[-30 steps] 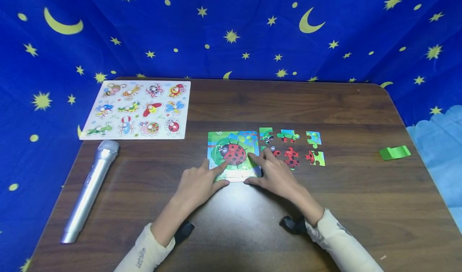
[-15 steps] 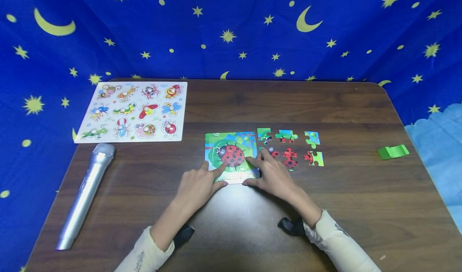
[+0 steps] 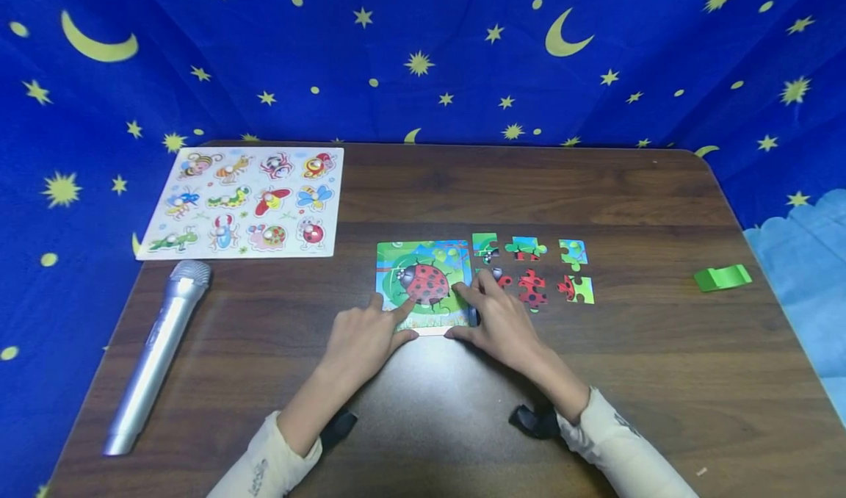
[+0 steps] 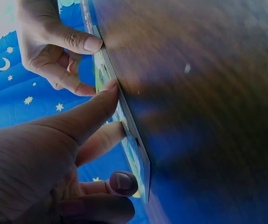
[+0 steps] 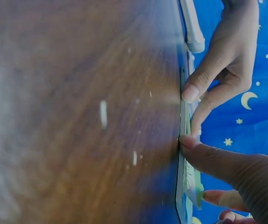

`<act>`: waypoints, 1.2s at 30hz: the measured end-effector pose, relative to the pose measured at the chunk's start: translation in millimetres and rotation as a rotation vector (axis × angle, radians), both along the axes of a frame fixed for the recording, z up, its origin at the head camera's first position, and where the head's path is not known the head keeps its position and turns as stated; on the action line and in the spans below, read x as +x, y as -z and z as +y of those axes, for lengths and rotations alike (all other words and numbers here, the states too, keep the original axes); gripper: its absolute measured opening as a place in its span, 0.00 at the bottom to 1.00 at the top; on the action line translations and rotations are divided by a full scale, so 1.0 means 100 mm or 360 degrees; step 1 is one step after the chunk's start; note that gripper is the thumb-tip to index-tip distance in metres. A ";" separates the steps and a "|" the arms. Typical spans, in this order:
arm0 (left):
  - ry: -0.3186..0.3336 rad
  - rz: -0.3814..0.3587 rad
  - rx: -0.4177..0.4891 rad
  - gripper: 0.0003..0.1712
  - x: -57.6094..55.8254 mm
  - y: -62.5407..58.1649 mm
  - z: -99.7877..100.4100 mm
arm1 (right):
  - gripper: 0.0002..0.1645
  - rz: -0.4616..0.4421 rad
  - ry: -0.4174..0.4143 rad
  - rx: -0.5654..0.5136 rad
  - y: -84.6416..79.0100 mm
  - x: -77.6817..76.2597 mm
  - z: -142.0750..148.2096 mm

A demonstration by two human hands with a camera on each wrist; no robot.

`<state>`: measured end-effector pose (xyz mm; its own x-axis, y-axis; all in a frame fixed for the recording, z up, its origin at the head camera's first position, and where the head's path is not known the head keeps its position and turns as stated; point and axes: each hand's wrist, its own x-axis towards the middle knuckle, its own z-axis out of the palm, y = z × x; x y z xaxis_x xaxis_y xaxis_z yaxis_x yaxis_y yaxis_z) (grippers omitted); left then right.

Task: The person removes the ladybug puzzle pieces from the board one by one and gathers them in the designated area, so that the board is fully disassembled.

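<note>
A square ladybug puzzle (image 3: 423, 281) lies flat on the table in the head view. My left hand (image 3: 362, 340) holds its near edge, thumb at the edge and index finger on the picture. On its right side my right hand (image 3: 504, 318) does the same, thumb at the near edge and index fingertip on the picture. The left wrist view shows the left thumb (image 4: 103, 100) against the thin edge. In the right wrist view a green part (image 5: 195, 186) stands slightly raised by the right index fingertip. Several loose jigsaw pieces (image 3: 532, 289) lie right of the puzzle, one partly behind the right hand.
A white peg board with insects (image 3: 333, 222) lies at the back left. Nearer, a silver microphone (image 3: 158, 358) rests along the left side. A green folded strip (image 3: 723, 278) sits toward the right edge. Behind the table (image 3: 595, 189) hangs a blue star-patterned curtain (image 3: 370, 50).
The glare on the puzzle's lower part has faded, and a white strip shows more clearly along its near edge. Both hands keep their places; the whole view has shifted slightly.
</note>
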<state>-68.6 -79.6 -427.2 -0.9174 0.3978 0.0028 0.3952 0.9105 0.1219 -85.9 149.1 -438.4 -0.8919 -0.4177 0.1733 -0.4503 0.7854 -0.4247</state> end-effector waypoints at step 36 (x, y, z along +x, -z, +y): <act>-0.0015 -0.0081 0.0057 0.29 0.00 0.01 0.00 | 0.37 -0.0074 -0.0002 -0.0033 0.02 0.22 1.01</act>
